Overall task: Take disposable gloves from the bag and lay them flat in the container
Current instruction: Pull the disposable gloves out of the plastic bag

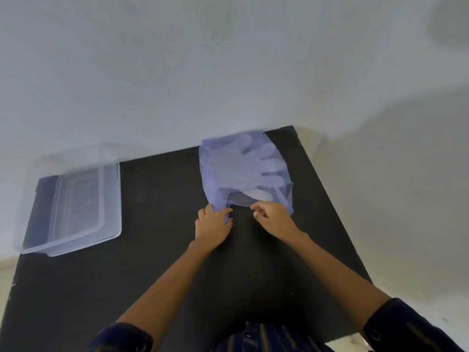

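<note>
A thin purple plastic bag (215, 179) lies on the black table (165, 262) at its far right. Pale see-through disposable gloves (253, 163) show through it, fingers spread toward the right. My left hand (213, 224) pinches the bag's near left edge. At the bag's opening my right hand (271, 217) has its fingers curled on the plastic; whether it grips the bag or a glove I cannot tell. A clear rectangular plastic container (111, 199) stands at the table's far left.
A pale wall rises behind the table's far edge. The table's right edge runs diagonally beside my right forearm, with light floor beyond. Dark sleeves cover both my upper arms at the bottom.
</note>
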